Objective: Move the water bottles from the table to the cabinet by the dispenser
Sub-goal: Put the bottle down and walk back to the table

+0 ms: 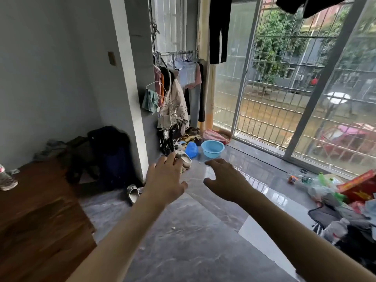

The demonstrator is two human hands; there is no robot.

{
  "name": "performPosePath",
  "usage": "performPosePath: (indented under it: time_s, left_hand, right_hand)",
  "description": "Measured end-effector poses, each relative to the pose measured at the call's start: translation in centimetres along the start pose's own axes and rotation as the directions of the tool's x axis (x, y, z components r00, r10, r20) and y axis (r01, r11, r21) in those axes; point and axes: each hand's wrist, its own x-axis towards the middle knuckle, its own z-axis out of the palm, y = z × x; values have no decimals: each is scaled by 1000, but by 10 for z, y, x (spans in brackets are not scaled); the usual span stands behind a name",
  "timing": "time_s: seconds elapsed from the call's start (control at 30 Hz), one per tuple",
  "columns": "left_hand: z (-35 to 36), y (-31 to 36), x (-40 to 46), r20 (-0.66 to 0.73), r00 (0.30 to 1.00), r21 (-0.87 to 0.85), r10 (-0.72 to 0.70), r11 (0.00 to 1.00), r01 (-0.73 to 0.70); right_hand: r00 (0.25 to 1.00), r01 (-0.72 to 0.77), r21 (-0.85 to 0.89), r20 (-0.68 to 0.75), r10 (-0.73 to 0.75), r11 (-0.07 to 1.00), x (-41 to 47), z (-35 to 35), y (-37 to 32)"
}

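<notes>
1. A brown wooden tabletop (36, 210) fills the lower left; only a blurred object shows at its far left edge, and no bottle can be made out on it.
2. The left hand (165, 178) hangs over the floor (183, 241), fingers spread, holding nothing.
3. The right hand (225, 180) reaches beside it, loosely curled and empty.
4. A clear water bottle (335, 228) lies in clutter at the floor's right edge.
5. Risk: neither cabinet nor dispenser is in view, so the person could well carry bottles to the wrong spot.
</notes>
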Motion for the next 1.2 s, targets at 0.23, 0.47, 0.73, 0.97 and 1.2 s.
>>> performPosePath:
  time_s: [0.23,0.47,0.73,0.97,1.2]
  left_hand:
    - [17,-18,95,-2,991,28,-133,991,133]
    - [12,-32,169,-42,946,89,-321,942,323]
    - [19,-70,206,-51,850,123,-524,841,526]
    - [49,-134,224,-34,759,137,-650,750,648]
    - [54,-239,257,-65,725,121,-686,715,688]
  right_hand:
    - [993,119,-28,22,-118,993,114,3,24]
    - [943,317,-44,122,-309,948,233,-6,31]
    - [840,519,-50,215,-498,853,333,1,-7]
    - [743,636,-56,311,-592,769,398,37,-62]
    - [696,678,-23,343,-631,735,464,79,-147]
